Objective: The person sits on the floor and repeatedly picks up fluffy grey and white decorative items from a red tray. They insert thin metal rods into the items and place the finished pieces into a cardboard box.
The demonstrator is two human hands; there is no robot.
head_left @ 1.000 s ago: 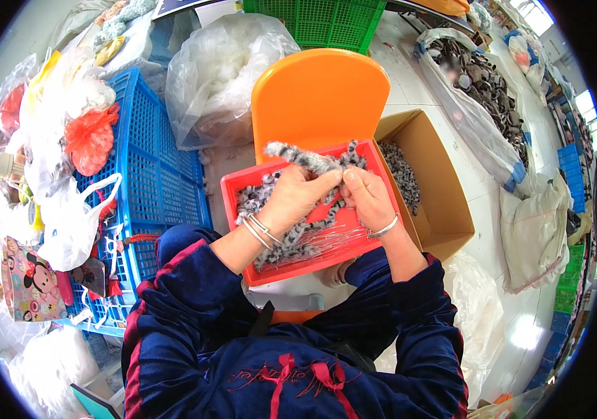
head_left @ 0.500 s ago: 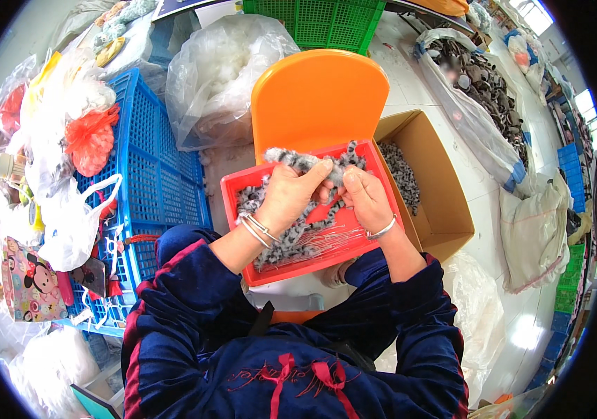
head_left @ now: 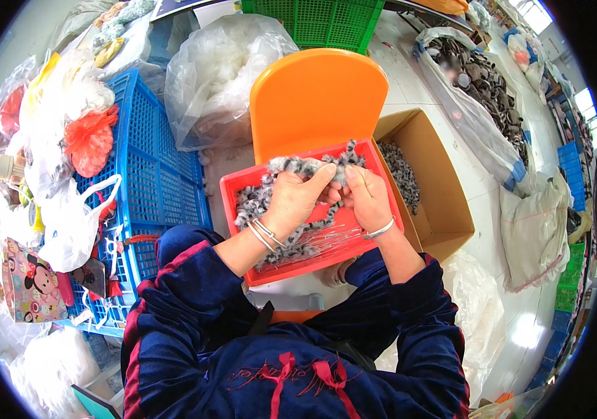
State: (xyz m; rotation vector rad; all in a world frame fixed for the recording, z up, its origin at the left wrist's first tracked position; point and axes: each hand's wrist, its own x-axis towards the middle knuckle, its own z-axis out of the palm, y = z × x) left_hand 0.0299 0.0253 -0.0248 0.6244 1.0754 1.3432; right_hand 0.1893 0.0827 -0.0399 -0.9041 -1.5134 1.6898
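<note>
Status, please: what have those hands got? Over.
Left hand and right hand pinching striped plush above red tray. Thin strands in tray. Nothing visibly in the way.

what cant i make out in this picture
All in the head view:
Middle of the striped fur piece: covered by the left hand and right hand.
Near part of the orange chair: hidden by the red tray.
Green crate's far end: cut off by the top edge.
</note>
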